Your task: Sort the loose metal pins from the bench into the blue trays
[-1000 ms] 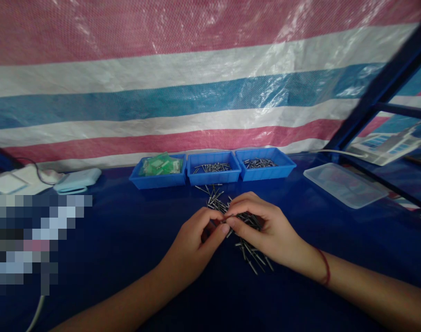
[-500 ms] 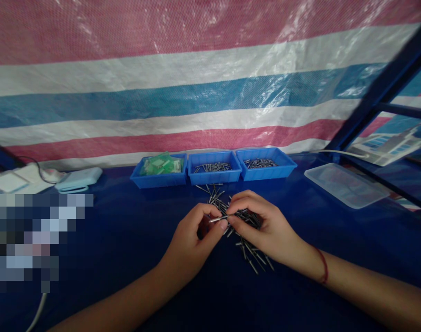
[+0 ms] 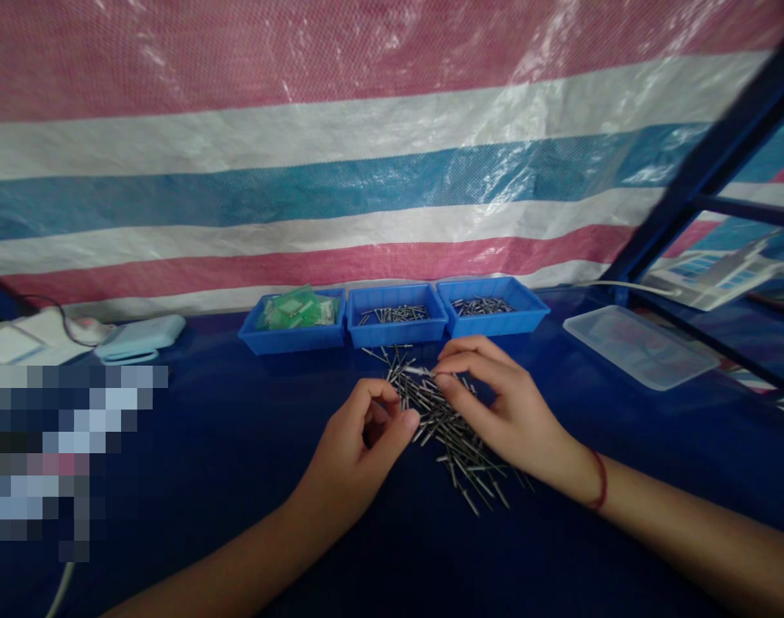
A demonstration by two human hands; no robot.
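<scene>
My right hand (image 3: 488, 399) pinches a thin silvery blind rivet (image 3: 418, 371) between thumb and fingertips, above the far side of a loose pile. My left hand (image 3: 369, 429) is at the pile's left edge, with thumb and forefinger curved and apart and nothing visible between them. Beneath and between the hands lies the pile of blind rivets (image 3: 459, 439), thin metal pins with thicker ends, pointing every way. The right hand covers part of it.
Along the back stand three blue bins: the left bin (image 3: 294, 341) holds green packets, while the middle bin (image 3: 398, 333) and right bin (image 3: 498, 323) hold metal pieces. A clear plastic lid (image 3: 640, 348) lies at right. A light blue object (image 3: 140, 337) sits at left.
The rivet has left the left fingertips and is now in my right hand, which has moved slightly up and away. My left hand's fingers have parted.
</scene>
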